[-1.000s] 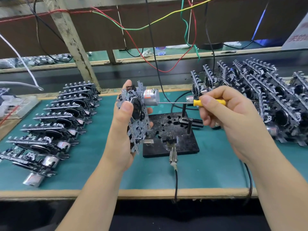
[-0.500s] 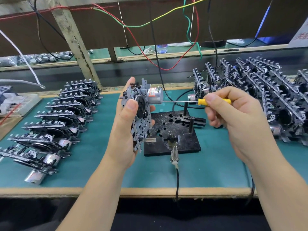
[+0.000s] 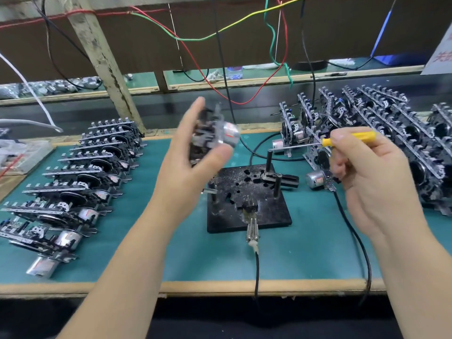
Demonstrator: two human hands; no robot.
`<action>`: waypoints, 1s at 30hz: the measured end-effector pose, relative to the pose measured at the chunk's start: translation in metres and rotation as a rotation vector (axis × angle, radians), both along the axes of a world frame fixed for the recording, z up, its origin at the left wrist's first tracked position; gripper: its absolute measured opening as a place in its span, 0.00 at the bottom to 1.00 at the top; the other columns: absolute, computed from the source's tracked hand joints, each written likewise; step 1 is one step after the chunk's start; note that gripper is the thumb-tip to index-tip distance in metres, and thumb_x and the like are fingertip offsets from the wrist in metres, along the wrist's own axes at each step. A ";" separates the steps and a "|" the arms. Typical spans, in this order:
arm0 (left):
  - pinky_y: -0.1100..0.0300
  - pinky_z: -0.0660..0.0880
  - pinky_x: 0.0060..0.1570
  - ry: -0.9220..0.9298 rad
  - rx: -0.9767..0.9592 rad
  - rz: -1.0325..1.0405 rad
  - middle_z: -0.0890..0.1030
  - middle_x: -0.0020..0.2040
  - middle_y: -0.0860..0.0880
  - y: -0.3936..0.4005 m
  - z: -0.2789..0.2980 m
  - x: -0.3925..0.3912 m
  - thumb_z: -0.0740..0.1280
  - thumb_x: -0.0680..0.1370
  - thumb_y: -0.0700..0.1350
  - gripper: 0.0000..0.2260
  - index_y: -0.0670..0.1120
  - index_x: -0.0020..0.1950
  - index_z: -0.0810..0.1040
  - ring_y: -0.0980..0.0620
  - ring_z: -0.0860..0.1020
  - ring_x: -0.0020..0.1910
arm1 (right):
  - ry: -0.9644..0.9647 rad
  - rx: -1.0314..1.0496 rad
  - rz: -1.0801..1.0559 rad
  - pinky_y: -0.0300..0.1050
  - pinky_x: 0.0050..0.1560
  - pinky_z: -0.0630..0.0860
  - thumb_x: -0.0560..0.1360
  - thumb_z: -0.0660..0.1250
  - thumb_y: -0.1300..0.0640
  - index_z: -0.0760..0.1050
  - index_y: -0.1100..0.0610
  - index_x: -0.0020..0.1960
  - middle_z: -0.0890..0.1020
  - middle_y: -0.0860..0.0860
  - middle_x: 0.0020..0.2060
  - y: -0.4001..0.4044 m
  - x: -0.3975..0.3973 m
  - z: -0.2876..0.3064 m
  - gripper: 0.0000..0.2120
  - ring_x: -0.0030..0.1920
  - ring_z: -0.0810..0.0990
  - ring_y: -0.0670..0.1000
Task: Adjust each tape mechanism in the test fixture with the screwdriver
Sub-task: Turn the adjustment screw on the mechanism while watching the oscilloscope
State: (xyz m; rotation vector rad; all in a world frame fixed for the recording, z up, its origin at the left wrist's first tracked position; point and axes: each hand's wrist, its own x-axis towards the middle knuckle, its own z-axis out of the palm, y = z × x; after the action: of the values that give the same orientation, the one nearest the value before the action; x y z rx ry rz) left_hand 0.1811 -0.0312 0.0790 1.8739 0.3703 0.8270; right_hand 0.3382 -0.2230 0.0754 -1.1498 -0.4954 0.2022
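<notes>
Mechanism up in the air, screwdriver off to the side

Tape mechanism (image 3: pixel 215 138), blurry, sits mid-frame above the black fixture (image 3: pixel 249 199), pinched between thumb and fingers of the left hand (image 3: pixel 188 165). Right hand (image 3: pixel 367 177) grips the yellow screwdriver (image 3: pixel 347 139) at right of center, its tip apart from the mechanism. Rows of more mechanisms (image 3: pixel 80 172) lie at left on the green table (image 3: pixel 195 253), another pile (image 3: pixel 396 133) at right.

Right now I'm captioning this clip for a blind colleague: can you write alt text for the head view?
Above a black test fixture on a green bench, a person's left hand holds a blurred tape mechanism, while the right hand pinches a yellow-handled screwdriver, its tip clear of the mechanism. Rows of similar mechanisms lie on both sides.
</notes>
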 end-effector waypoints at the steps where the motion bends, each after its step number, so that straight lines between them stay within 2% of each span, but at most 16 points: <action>1: 0.69 0.67 0.66 0.127 0.187 0.003 0.74 0.66 0.67 0.005 0.005 0.006 0.70 0.67 0.65 0.39 0.63 0.77 0.62 0.65 0.73 0.66 | -0.010 0.008 -0.019 0.33 0.33 0.67 0.77 0.71 0.60 0.82 0.50 0.39 0.78 0.43 0.30 -0.001 0.002 0.000 0.09 0.31 0.69 0.43; 2: 0.64 0.67 0.67 0.249 0.358 -0.015 0.73 0.66 0.65 0.008 0.009 0.014 0.70 0.67 0.67 0.42 0.61 0.78 0.61 0.63 0.72 0.68 | -0.024 0.012 -0.030 0.33 0.35 0.67 0.78 0.71 0.58 0.83 0.50 0.40 0.79 0.42 0.33 -0.001 0.002 0.000 0.08 0.32 0.70 0.42; 4: 0.49 0.68 0.70 0.470 0.622 -0.064 0.71 0.68 0.59 0.012 0.012 0.032 0.68 0.65 0.71 0.46 0.58 0.80 0.60 0.54 0.69 0.70 | -0.054 -0.007 -0.046 0.30 0.38 0.69 0.77 0.71 0.52 0.82 0.51 0.44 0.80 0.42 0.37 -0.001 0.000 -0.001 0.05 0.34 0.72 0.39; 5: 0.44 0.68 0.69 0.555 0.701 -0.088 0.70 0.70 0.57 0.012 0.013 0.041 0.68 0.65 0.72 0.47 0.57 0.80 0.59 0.52 0.67 0.71 | -0.065 -0.033 -0.067 0.29 0.38 0.70 0.77 0.70 0.50 0.81 0.52 0.45 0.80 0.44 0.39 -0.001 -0.001 -0.003 0.06 0.35 0.73 0.38; 8: 0.39 0.66 0.70 0.695 0.823 -0.148 0.66 0.75 0.57 0.012 0.006 0.063 0.69 0.67 0.73 0.47 0.58 0.81 0.56 0.49 0.63 0.74 | -0.072 -0.131 -0.129 0.28 0.41 0.71 0.80 0.68 0.52 0.81 0.51 0.46 0.79 0.49 0.46 -0.003 0.002 -0.010 0.06 0.37 0.76 0.37; 11: 0.38 0.65 0.70 0.747 0.848 -0.162 0.64 0.76 0.56 0.012 -0.004 0.072 0.68 0.68 0.73 0.47 0.59 0.81 0.54 0.49 0.61 0.75 | -0.068 -0.194 -0.127 0.28 0.41 0.70 0.81 0.67 0.51 0.81 0.50 0.44 0.77 0.50 0.47 -0.009 0.005 -0.016 0.08 0.38 0.74 0.38; 15: 0.41 0.68 0.67 0.785 0.902 -0.154 0.65 0.74 0.57 0.016 -0.009 0.074 0.63 0.66 0.76 0.48 0.60 0.81 0.52 0.49 0.64 0.71 | -0.059 -0.210 -0.071 0.30 0.42 0.71 0.82 0.65 0.51 0.80 0.49 0.44 0.78 0.42 0.39 -0.011 0.008 -0.020 0.09 0.39 0.74 0.40; 17: 0.43 0.68 0.66 0.787 0.926 -0.145 0.65 0.73 0.57 0.016 -0.010 0.074 0.63 0.66 0.76 0.47 0.61 0.81 0.51 0.48 0.65 0.69 | -0.059 -0.210 -0.015 0.35 0.45 0.74 0.83 0.63 0.53 0.79 0.49 0.45 0.80 0.42 0.39 -0.009 0.010 -0.023 0.10 0.42 0.77 0.42; 19: 0.43 0.68 0.65 0.783 0.939 -0.131 0.65 0.73 0.57 0.015 -0.012 0.076 0.63 0.67 0.76 0.47 0.61 0.81 0.51 0.48 0.65 0.69 | -0.098 -0.286 0.047 0.43 0.51 0.75 0.85 0.60 0.55 0.79 0.52 0.48 0.83 0.43 0.44 -0.004 0.012 -0.026 0.11 0.49 0.80 0.45; 21: 0.43 0.69 0.64 0.779 0.935 -0.118 0.66 0.72 0.57 0.015 -0.013 0.077 0.64 0.67 0.75 0.47 0.61 0.80 0.52 0.48 0.65 0.69 | -0.181 -0.428 0.139 0.46 0.58 0.75 0.84 0.61 0.57 0.79 0.52 0.52 0.85 0.41 0.51 0.004 0.016 -0.025 0.08 0.57 0.81 0.43; 22: 0.43 0.69 0.63 0.783 0.929 -0.116 0.66 0.72 0.56 0.016 -0.013 0.078 0.65 0.67 0.75 0.47 0.60 0.80 0.52 0.48 0.65 0.68 | -0.219 -0.504 0.207 0.47 0.62 0.74 0.82 0.63 0.59 0.78 0.52 0.54 0.84 0.40 0.55 0.009 0.019 -0.023 0.06 0.61 0.79 0.42; 24: 0.44 0.69 0.61 0.799 0.925 -0.119 0.67 0.72 0.56 0.018 -0.013 0.078 0.65 0.66 0.75 0.48 0.60 0.80 0.51 0.47 0.66 0.67 | -0.349 -0.704 0.357 0.46 0.68 0.72 0.77 0.67 0.64 0.72 0.53 0.56 0.78 0.37 0.66 0.016 0.028 -0.013 0.10 0.67 0.75 0.40; 26: 0.45 0.69 0.60 0.805 0.927 -0.126 0.67 0.71 0.55 0.017 -0.014 0.077 0.64 0.65 0.76 0.49 0.60 0.81 0.51 0.48 0.66 0.66 | -0.506 -0.916 0.471 0.46 0.69 0.70 0.73 0.71 0.62 0.67 0.54 0.54 0.71 0.36 0.72 0.024 0.035 -0.001 0.16 0.70 0.72 0.42; 28: 0.44 0.69 0.62 0.805 0.913 -0.149 0.65 0.73 0.55 0.016 -0.013 0.077 0.63 0.64 0.77 0.50 0.60 0.81 0.50 0.48 0.65 0.67 | -0.614 -1.046 0.493 0.51 0.67 0.72 0.71 0.75 0.57 0.65 0.50 0.50 0.72 0.42 0.72 0.031 0.036 0.011 0.19 0.68 0.74 0.47; 30: 0.41 0.64 0.70 0.771 0.843 -0.177 0.60 0.77 0.55 0.018 -0.008 0.073 0.66 0.64 0.77 0.52 0.60 0.82 0.49 0.49 0.60 0.74 | -0.692 -1.105 0.473 0.54 0.64 0.73 0.71 0.75 0.56 0.66 0.47 0.51 0.74 0.46 0.71 0.035 0.036 0.019 0.19 0.66 0.75 0.52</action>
State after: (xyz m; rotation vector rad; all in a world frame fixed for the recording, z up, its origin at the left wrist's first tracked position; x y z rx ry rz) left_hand 0.2542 -0.0131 0.0705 2.9481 0.3316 0.0687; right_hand 0.3746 -0.1877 0.0946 -2.1849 -1.3706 0.5304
